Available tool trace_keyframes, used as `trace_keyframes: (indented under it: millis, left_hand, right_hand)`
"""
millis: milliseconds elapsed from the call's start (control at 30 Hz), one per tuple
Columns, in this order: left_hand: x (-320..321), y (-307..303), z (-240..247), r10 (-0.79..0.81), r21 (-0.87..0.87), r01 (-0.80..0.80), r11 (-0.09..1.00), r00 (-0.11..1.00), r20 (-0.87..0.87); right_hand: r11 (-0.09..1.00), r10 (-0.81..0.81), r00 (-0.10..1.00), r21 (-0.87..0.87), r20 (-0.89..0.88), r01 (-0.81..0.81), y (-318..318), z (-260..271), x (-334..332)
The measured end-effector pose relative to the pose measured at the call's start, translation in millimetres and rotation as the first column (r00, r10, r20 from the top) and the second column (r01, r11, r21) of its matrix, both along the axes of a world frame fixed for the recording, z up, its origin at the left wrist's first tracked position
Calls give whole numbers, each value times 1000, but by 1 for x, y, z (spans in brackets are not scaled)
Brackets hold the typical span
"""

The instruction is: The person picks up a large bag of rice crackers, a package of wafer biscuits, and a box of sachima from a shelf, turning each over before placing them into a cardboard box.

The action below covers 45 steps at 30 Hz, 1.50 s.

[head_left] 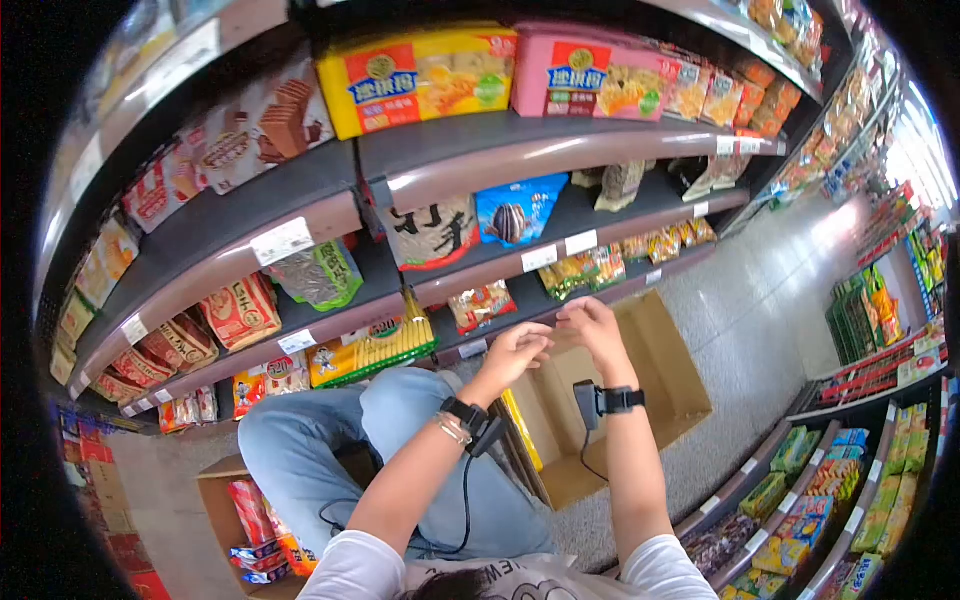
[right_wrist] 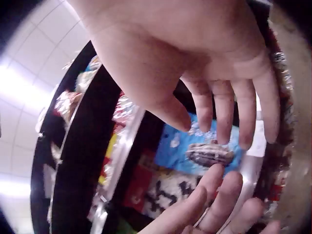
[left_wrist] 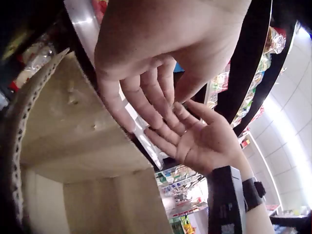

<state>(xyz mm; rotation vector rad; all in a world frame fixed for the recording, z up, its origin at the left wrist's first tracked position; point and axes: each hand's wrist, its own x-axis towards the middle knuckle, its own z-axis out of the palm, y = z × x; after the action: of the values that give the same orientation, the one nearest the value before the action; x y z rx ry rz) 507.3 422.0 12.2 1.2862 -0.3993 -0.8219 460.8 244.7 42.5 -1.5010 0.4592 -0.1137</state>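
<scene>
My left hand (head_left: 512,355) and right hand (head_left: 594,336) are raised close together over a cardboard box (head_left: 682,388), palms turned toward each other. Both hold nothing, with fingers loosely bent. In the left wrist view, the left fingers (left_wrist: 141,95) overlap those of the right hand (left_wrist: 207,144). The right wrist view shows the right hand (right_wrist: 195,63) hanging above the left fingertips (right_wrist: 226,187). Behind them on the shelf is a blue snack bag (head_left: 520,212) with a striped seed picture. The box stands open on the floor, a yellow strip (head_left: 522,430) along its near side.
Curved shelves (head_left: 450,150) of packaged snacks rise in front, with yellow (head_left: 420,80) and pink (head_left: 590,75) boxes above. A second carton (head_left: 215,510) with packets stands by my left leg. Low shelves (head_left: 790,500) line the right, across a grey floor (head_left: 750,290).
</scene>
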Motion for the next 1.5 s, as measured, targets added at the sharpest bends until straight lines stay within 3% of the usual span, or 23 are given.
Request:
trace_keyframes:
  millis: [167, 267, 300, 367, 467, 567, 600, 700, 733, 833, 867, 1067, 1167, 1267, 1367, 1400, 1467, 1500]
  left_hand:
    - [19, 33, 69, 223, -229, -179, 957, 957, 184]
    - [39, 59, 132, 415, -354, -306, 884, 861, 293]
    - [49, 67, 149, 470, -415, -321, 852, 817, 333]
    - [65, 81, 184, 552, -489, -353, 798, 753, 357]
    - [103, 101, 217, 644, -490, -419, 764, 541, 541]
    - [137, 113, 240, 668, -410, -572, 710, 363, 650]
    - [150, 116, 243, 632, -351, -635, 688, 288, 719]
    - [193, 120, 235, 528, -335, -753, 566, 18, 849]
    - [201, 121, 233, 501, -353, -773, 527, -53, 864]
    - [218, 124, 234, 536, -288, -764, 578, 90, 839]
    - [215, 124, 236, 528, -253, -798, 547, 94, 844]
    - [252, 126, 204, 600, -310, -710, 633, 196, 776]
    - [246, 128, 206, 551, -238, -732, 638, 219, 805]
    - [238, 130, 215, 541, -174, -761, 625, 262, 799]
    - [243, 132, 218, 507, -176, -712, 680, 283, 814]
    - [245, 132, 215, 495, -180, -738, 650, 231, 838]
    - [245, 130, 214, 458, -193, -784, 590, 128, 880]
    - [244, 131, 215, 432, -156, -789, 595, 150, 889]
  right_hand:
    - [992, 127, 935, -42, 330, -120, 46, 99, 12]
    - [985, 160, 850, -28, 503, -168, 69, 150, 37]
    - [987, 162, 837, -73, 523, -146, 75, 162, 48]
    - [927, 247, 749, -374, 615, 2, 76, 172, 86]
    - [875, 222, 736, -464, 639, 139, 91, 210, 120]
    - [693, 307, 661, -637, 685, 338, 81, 218, 176]
    - [567, 352, 637, -697, 686, 438, 84, 230, 179]
    - [327, 341, 715, -790, 610, 519, 83, 241, 208]
    - [305, 345, 725, -801, 597, 515, 82, 243, 214]
    - [229, 308, 826, -880, 471, 416, 81, 247, 227]
    - [215, 298, 847, -895, 441, 391, 81, 248, 228]
    - [162, 245, 910, -939, 336, 303, 79, 252, 230]
    - [404, 311, 936, -914, 167, 28, 79, 241, 224]
    - [58, 264, 963, -997, 56, 42, 72, 213, 224]
    - [255, 234, 864, -886, 445, 387, 70, 211, 227]
    - [175, 256, 800, -840, 542, 513, 68, 217, 234]
    - [112, 280, 773, -819, 569, 562, 69, 233, 244]
    - [79, 293, 759, -805, 582, 587, 70, 239, 245]
